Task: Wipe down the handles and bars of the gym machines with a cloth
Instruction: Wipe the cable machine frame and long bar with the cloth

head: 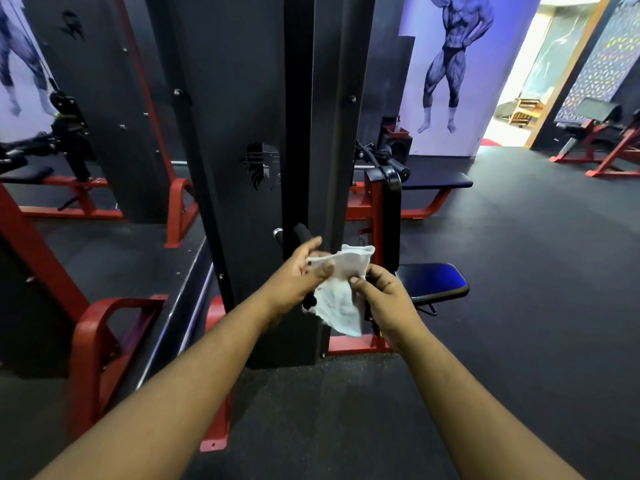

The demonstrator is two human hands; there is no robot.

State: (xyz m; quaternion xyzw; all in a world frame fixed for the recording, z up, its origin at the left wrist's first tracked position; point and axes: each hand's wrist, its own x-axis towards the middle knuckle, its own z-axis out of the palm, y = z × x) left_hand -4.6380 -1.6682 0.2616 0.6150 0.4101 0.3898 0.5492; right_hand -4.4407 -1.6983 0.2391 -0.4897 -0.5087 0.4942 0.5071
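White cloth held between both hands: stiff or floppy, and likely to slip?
Probably floppy: the white cloth sags and creases below the left hand and right hand. Likely light, since fingertip pinches hold it. Its woven-looking surface suggests little slip.

A tall machine column stands straight ahead, with a handle sticking out low on its front. Just before it, the left hand and right hand hold a cloth between them. A padded seat lies right of the hands, a bench behind it, and what seems another machine stands far left.
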